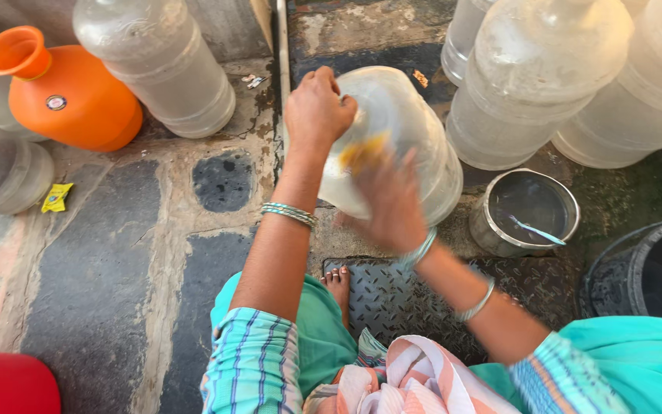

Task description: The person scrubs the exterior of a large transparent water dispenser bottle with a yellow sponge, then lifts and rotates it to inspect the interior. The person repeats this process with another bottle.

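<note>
Two hands work on one big clear plastic water jar (411, 146), which sits on the stone floor (116, 253) in front of the person's knees. It is tipped over, not upright. Its long line runs from the flat bottom, which is near the person, up and away toward the other jars. I cannot see its mouth.

It looks like a big, light jar, because it seems empty, with thin walls that bend a little when pushed. It looks wet, so it may be slippery. The ribs around its body give a better hold than the smooth round parts.

Next in size, the left hand (317, 111) is clenched on the top edge of the jar and holds it in place. The right hand (392, 201) is blurred. It presses on the near side of the jar beside something yellow (362, 151), maybe a scrub pad. I cannot tell if its fingers are shut around it.

More clear water jars (545, 77) stand close behind. An orange pot (70, 96) stands well apart on the left. A small steel pot (526, 211) with a spoon inside stands just beside the jar. A bare foot (339, 285) rests on a metal plate (392, 295).
</note>
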